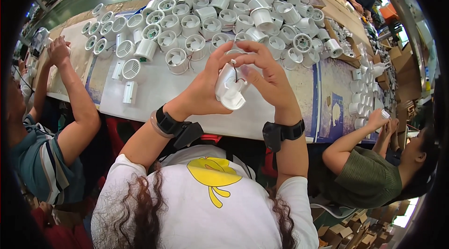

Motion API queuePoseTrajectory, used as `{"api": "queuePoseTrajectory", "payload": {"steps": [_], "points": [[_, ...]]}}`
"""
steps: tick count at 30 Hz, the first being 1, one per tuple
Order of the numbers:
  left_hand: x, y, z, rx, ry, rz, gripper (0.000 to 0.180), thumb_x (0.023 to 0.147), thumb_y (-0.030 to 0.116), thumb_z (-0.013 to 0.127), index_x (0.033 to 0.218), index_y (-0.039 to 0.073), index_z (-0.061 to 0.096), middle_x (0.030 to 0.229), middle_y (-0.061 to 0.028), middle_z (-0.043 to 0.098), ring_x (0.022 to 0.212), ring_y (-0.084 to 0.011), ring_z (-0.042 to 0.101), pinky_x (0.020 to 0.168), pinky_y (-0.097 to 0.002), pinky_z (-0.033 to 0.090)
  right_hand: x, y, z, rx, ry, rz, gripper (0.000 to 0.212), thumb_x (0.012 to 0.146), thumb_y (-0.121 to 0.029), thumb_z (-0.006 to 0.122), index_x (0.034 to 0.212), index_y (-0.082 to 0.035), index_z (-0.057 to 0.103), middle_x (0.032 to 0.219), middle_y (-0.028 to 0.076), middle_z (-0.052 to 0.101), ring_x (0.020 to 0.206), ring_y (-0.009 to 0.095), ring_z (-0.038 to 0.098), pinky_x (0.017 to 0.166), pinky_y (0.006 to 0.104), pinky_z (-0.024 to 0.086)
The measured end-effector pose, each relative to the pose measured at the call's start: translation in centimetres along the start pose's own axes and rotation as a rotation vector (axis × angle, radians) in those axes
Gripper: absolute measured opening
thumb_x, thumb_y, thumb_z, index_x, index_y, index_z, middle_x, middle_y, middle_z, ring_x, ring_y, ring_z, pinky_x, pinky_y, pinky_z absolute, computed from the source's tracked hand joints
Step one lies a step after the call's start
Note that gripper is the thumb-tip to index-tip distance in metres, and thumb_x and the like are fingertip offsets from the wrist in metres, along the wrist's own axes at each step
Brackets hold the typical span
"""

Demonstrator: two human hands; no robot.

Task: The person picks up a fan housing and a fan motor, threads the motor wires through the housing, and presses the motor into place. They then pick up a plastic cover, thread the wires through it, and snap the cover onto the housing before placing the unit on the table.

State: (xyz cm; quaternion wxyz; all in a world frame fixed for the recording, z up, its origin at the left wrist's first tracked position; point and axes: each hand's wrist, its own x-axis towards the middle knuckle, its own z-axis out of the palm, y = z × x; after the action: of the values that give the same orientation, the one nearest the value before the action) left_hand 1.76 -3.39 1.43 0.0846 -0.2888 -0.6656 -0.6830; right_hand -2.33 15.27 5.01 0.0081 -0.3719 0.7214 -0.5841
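Note:
A white plastic housing (231, 98) with a curved, cut-out end is raised over the front of the table. My left hand (204, 89) wraps round its left side, fingers reaching to the far end. My right hand (272, 79) curls over the far end from the right, its fingertips meeting those of the left and its thumb beside a thin dark wire. The wire ends in a small white connector (234, 62) on top of the housing. My fingers hide the far end of the piece. Beyond my hands stand white fan units (177, 60) with blades inside.
A large heap of white cylindrical units (220, 1) covers the back of the table (163, 94). Slatted white pieces (130, 69) stand at the left. People work on either side: one hand (59, 51) at left, another (377, 120) at right, near rows of white parts (356, 108).

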Motion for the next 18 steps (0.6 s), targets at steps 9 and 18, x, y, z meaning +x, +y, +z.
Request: {"api": "queuePoseTrajectory", "payload": {"steps": [9,18], "points": [[0.1,-0.9,-0.2,0.263,-0.054,0.121,0.080,0.063,0.004,0.080,0.130,0.008,0.035,0.131,-0.0144,0.045,0.116,-0.0263,0.051,0.097,-0.0373,0.043,-0.6,0.2,3.0,0.109,0.341,-0.070,0.011,0.086,-0.007,0.066,0.096,-0.003,0.067,0.123,0.011,0.053,0.115,0.022,0.050,0.098,0.0336,0.039],[-0.3,-0.6,0.3,0.015,-0.048,-0.085,0.075,0.067,0.006,0.078,0.128,0.009,0.034,0.126,-0.0114,0.048,0.113,-0.0230,0.052,0.094,-0.0343,0.044,-0.2,-0.8,0.8,0.064,0.247,0.032,0.013,0.084,-0.004,0.066,0.097,-0.002,0.067,0.125,0.011,0.052,0.116,0.024,0.050,0.100,0.0361,0.038]]}}
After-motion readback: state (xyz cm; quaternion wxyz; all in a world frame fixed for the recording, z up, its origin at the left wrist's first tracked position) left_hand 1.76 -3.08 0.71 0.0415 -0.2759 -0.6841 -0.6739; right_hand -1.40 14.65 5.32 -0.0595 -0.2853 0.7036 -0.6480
